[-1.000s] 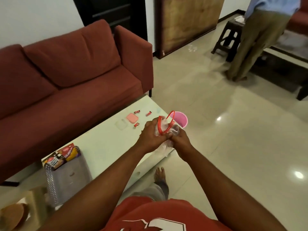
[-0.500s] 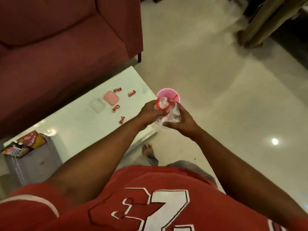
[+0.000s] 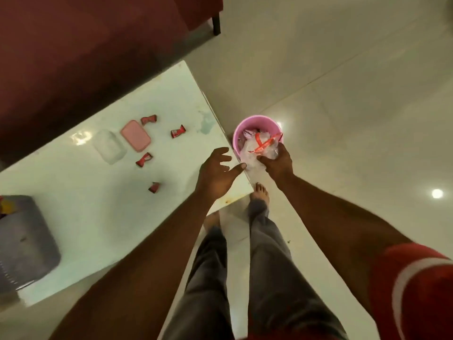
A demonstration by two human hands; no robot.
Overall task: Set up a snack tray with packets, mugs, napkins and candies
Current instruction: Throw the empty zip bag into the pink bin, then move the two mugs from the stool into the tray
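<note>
My right hand [image 3: 278, 161] grips a crumpled clear plastic bag [image 3: 259, 153] with a red band, held over the rim of a pink bin [image 3: 239, 133] on the floor. My left hand [image 3: 217, 171] is open over the table's corner, fingers spread, just left of the bag. On the white table [image 3: 103, 197] lie several red-wrapped candies [image 3: 177, 131], a pink lid [image 3: 135, 135] and a clear small box [image 3: 109, 146]. A grey tray [image 3: 23, 239] sits at the table's left end, cut off by the frame edge.
A dark red sofa [image 3: 73, 52] runs along the far side of the table. My bare feet [image 3: 259, 192] stand on the glossy tiled floor [image 3: 343, 94] beside the table's corner, near the bin.
The camera has tilted down. My left hand has let go of the bag and opened. My right hand has lowered the bag onto the pink bin.
</note>
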